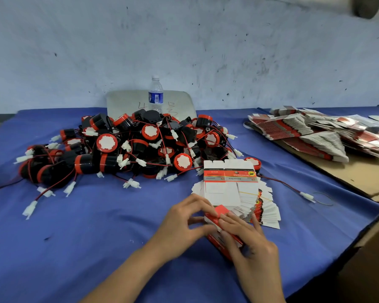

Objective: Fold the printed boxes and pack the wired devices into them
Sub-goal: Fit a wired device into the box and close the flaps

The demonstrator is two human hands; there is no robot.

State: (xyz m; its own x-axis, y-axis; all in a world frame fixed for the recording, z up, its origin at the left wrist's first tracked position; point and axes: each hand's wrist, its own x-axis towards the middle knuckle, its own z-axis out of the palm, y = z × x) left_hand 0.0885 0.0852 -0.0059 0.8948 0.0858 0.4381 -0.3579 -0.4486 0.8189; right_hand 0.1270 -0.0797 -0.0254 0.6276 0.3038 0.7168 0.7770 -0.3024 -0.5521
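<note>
Blue cloth [96, 226] covers my table, wired devices [127, 147] heaped at eleven o'clock, while my left hand [184, 224] and right hand [247, 243] both pinch a red box [216, 217].

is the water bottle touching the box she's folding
Apart. The head view shows the water bottle behind the device pile, far from the red box.

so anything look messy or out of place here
One wired device lies apart from the pile, its lead trailing right to a connector. The far flat-box stacks have slumped sideways.
</note>
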